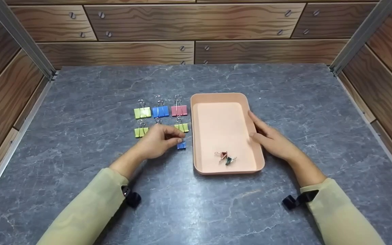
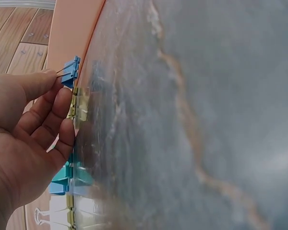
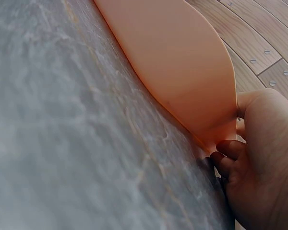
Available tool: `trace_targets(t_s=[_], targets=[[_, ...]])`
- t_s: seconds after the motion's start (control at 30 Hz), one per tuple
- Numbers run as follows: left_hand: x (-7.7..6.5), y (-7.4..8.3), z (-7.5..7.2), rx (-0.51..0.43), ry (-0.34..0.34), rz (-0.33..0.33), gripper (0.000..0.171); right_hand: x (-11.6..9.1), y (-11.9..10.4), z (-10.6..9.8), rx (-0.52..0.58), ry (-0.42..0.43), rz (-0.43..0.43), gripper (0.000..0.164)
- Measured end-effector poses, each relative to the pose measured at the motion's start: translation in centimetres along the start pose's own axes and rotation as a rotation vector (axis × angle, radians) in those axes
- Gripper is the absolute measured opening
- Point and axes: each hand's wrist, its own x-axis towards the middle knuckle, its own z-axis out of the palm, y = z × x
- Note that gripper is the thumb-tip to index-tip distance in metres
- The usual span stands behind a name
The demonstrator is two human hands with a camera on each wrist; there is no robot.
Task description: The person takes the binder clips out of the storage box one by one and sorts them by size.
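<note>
My left hand (image 1: 157, 141) pinches the wire handles of a small blue binder clip (image 1: 181, 145) between thumb and forefinger. In the left wrist view that blue clip (image 2: 71, 72) stands at the fingertips, beside the tray's side. My right hand (image 1: 276, 141) holds the right side of a peach tray (image 1: 227, 172), thumb over the rim and the other fingers along the outer wall (image 3: 182, 62). Inside the tray, near its front, lie a small red binder clip (image 1: 223, 155) and a small green one (image 1: 229, 160).
Left of the tray, larger binder clips form rows: lime (image 1: 142, 112), blue (image 1: 161, 111) and pink (image 1: 179, 110) behind, lime ones (image 1: 141, 132) nearer. My left hand partly hides the nearer row. Wood-patterned panels (image 1: 196, 22) enclose the marbled grey table (image 1: 196, 207).
</note>
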Motion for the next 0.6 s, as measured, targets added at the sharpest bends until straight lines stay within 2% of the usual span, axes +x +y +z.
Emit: trace_targets(t_s=[0.6], targets=[[0.12,-0.52,0.2,0.07,-0.014,0.003,0.014,-0.09,0.1,0.0,-0.007,0.007,0.003,0.069]])
